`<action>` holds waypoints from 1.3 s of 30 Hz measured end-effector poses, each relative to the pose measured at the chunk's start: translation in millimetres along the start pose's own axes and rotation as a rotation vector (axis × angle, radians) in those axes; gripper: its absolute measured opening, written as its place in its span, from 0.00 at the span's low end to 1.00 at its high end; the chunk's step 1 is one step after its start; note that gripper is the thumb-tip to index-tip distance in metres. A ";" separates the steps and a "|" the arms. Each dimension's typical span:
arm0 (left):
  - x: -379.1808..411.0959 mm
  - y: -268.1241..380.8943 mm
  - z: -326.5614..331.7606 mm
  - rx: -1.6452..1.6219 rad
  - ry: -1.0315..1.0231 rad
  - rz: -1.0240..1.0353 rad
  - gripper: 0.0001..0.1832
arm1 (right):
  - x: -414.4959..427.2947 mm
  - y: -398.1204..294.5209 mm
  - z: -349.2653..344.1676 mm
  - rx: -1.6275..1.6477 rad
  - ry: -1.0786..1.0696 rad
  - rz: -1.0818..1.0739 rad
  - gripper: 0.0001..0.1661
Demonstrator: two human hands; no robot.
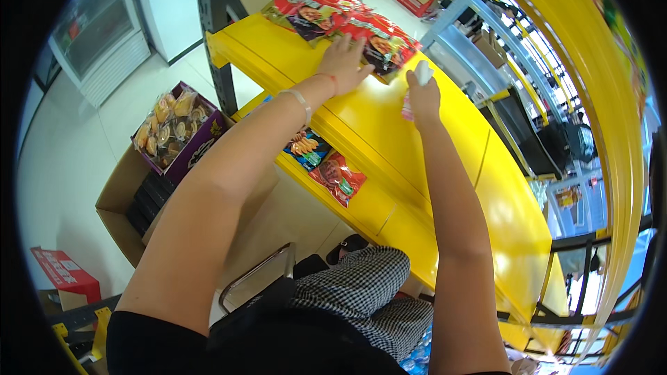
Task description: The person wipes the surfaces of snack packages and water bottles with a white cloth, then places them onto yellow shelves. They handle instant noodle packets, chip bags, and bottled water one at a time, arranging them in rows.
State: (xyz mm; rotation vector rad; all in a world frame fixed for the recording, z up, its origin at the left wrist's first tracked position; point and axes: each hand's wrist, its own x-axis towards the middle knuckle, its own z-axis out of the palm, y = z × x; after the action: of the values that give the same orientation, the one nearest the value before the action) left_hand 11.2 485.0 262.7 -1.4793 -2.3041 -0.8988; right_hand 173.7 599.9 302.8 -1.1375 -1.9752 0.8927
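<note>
Red and dark food packets (383, 41) lie side by side along the far end of a yellow metal shelf (365, 114). My left hand (344, 65) rests with spread fingers at the near edge of the packets, touching or just over them. To its right, my right hand (424, 96) is closed round a small white and pink item (423, 73), whose kind I cannot tell; its white end sticks out above the fingers and a pink part shows below them.
On the lower shelf lie a blue snack packet (307, 148) and a red one (340, 179). At the left, a purple box (195, 138) of wrapped pastries sits on an open cardboard box (117, 208). A dark upright post (213, 26) holds the shelf's far left corner.
</note>
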 end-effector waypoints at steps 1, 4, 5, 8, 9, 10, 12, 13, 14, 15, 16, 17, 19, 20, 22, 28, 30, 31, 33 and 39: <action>8.3 0.4 1.3 0.003 -0.040 -0.011 0.35 | 6.9 -4.2 5.0 -0.005 -0.015 -0.001 0.31; 32.2 -6.3 11.5 0.021 -0.058 -0.037 0.38 | 41.1 -6.4 25.9 -0.041 -0.066 0.060 0.35; 35.7 -12.2 15.3 0.021 -0.070 -0.068 0.38 | 50.3 -8.4 32.7 -0.001 -0.073 0.101 0.35; 39.1 -9.2 20.5 0.006 -0.104 -0.108 0.37 | 68.0 0.0 39.1 0.116 -0.084 0.132 0.35; 39.0 -10.4 22.1 0.002 -0.099 -0.110 0.37 | 64.7 -1.9 43.0 0.163 -0.095 0.123 0.36; 38.6 -11.7 23.3 -0.002 -0.095 -0.110 0.37 | 63.9 -5.7 43.0 0.173 -0.106 0.151 0.32; 35.4 -13.3 24.8 -0.018 -0.073 -0.098 0.36 | 60.0 -9.7 46.2 0.194 -0.113 0.177 0.28; 34.9 -15.1 25.3 -0.011 -0.063 -0.095 0.36 | 53.9 -17.5 47.1 0.208 -0.117 0.190 0.27; 33.9 -16.5 25.9 -0.003 -0.055 -0.091 0.36 | 45.7 -24.8 50.4 0.244 -0.089 0.229 0.22; 35.1 -15.3 25.4 0.001 -0.043 -0.082 0.36 | 45.5 -24.0 50.4 0.276 -0.093 0.202 0.22; 35.4 -15.0 24.6 -0.023 -0.024 -0.060 0.35 | 45.4 -22.1 50.1 0.308 -0.097 0.175 0.21; 34.6 -15.8 23.4 -0.047 -0.005 -0.038 0.34 | 45.3 -19.4 49.4 0.340 -0.100 0.148 0.21; 37.2 -12.2 15.8 -0.152 -0.002 -0.020 0.31 | 49.7 -8.2 47.5 0.420 -0.082 0.165 0.19; 39.3 -9.7 12.0 -0.232 -0.020 -0.028 0.29 | 51.8 -2.4 44.3 0.459 -0.070 0.174 0.19; 38.3 -14.6 10.6 -0.323 0.057 -0.085 0.24 | 42.1 -8.9 38.8 0.450 -0.099 0.248 0.17; 38.3 -27.1 28.5 -0.106 0.161 -0.134 0.32 | 18.8 -0.8 7.8 0.514 -0.197 0.311 0.15; 41.2 -23.9 22.2 -0.097 -0.057 -0.175 0.36 | 13.1 3.6 -1.8 0.520 -0.234 0.315 0.16; 42.1 -19.4 20.5 -0.088 -0.078 -0.171 0.36 | 11.6 5.8 -5.8 0.530 -0.236 0.313 0.16; 41.8 -16.9 16.4 -0.062 -0.117 -0.167 0.36 | 9.5 7.3 -8.7 0.556 -0.250 0.305 0.17; 35.7 -33.2 8.3 -0.480 0.099 -0.175 0.30 | -3.0 0.9 3.1 0.495 -0.207 0.156 0.22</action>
State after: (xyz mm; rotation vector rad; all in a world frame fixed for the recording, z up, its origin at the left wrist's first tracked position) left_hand -33.4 506.5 262.9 -1.3644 -2.2714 -1.6258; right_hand 172.7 596.8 299.8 -0.9432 -1.6922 1.5325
